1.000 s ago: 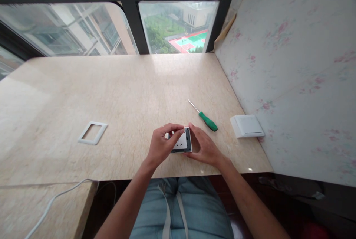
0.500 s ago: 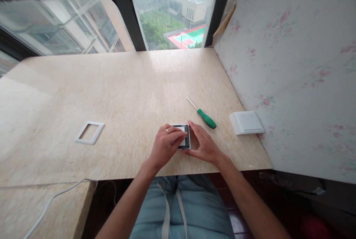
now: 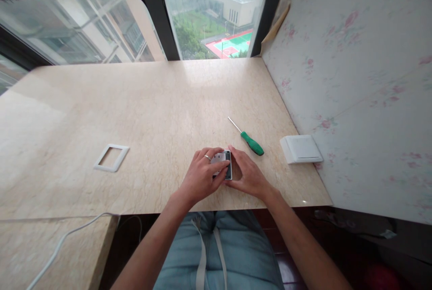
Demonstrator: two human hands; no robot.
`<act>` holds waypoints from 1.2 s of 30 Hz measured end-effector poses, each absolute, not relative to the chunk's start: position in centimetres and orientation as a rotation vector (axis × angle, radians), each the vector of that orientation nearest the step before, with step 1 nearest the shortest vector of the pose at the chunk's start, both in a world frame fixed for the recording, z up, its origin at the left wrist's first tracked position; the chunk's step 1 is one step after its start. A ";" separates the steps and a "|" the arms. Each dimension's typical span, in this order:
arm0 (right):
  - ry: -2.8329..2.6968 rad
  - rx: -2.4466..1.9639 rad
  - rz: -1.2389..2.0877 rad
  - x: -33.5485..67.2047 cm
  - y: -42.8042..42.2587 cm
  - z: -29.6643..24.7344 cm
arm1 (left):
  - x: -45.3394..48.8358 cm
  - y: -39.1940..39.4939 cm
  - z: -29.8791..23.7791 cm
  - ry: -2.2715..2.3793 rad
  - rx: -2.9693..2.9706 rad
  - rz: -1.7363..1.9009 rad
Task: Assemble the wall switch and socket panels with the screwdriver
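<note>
Socket [image 3: 229, 172] is sitting near the front edge of the countertop [image 3: 162, 110], between the 2 hands. Right hand [image 3: 251, 175] is half open in a C, gripping the socket's right end: fingertip on the far edge, thumb on the near edge. Left hand [image 3: 204, 173] is covering the left part, fingers partly curled, tips touching the face; can't tell if it's pinching anything. 1 green-handled screwdriver [image 3: 252, 143] is lying just beyond the right hand, 1 white frame [image 3: 119, 160] well off left, 1 white switch box [image 3: 302, 149] by the wall.
</note>
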State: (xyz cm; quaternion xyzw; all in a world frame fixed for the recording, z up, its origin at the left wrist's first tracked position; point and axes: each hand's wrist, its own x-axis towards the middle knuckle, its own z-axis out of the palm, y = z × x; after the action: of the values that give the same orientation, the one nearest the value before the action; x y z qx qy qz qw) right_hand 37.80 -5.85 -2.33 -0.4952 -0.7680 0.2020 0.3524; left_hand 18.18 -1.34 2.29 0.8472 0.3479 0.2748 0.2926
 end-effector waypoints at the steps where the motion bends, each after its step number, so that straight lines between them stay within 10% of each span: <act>1: -1.987 -1.279 0.522 37.8 -5.8 -2.4 | 18.1 -1.5 2.3 0.914 2.254 0.747; 36: -1.995 -1.285 0.536 37.8 -5.8 -2.4 | 19.3 -1.6 2.4 1.007 2.556 0.776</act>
State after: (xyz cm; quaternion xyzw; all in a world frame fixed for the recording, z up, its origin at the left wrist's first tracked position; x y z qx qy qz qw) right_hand 37.79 -5.79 -2.43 -0.4953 -0.7690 0.2067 0.3472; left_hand 19.31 -1.65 2.43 0.8862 0.3492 0.2691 0.1427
